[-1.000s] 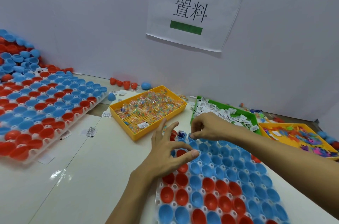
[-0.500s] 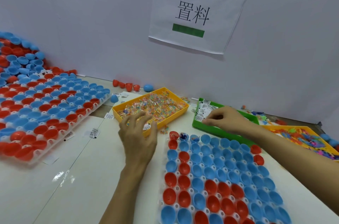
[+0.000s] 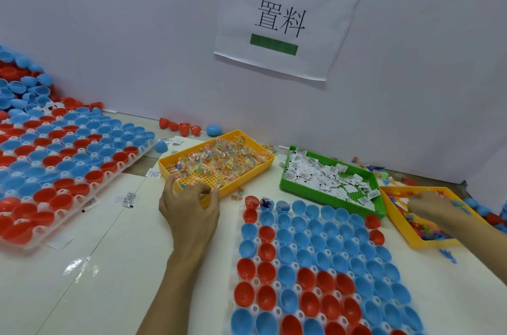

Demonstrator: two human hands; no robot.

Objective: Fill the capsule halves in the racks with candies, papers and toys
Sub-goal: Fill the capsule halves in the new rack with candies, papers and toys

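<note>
Altogether, two racks of red and blue capsule halves are seen: one near right [image 3: 315, 266], one far left [image 3: 63, 159]. Three trays lie beyond. Candies in the yellow tray [image 3: 216, 163] are pinched by the left hand [image 3: 189, 205]; the right hand [image 3: 430, 207] is blurred in the toy tray [image 3: 411, 236], its grip unclear.

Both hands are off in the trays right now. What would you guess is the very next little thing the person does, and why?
Probably each hand pinches up a piece and carries it back to the near rack. The left hand is curled over the candies at the front edge of the yellow candy tray, the right hand is in the toy tray, and most capsule halves look empty; only a few in the far row show anything inside.
</note>
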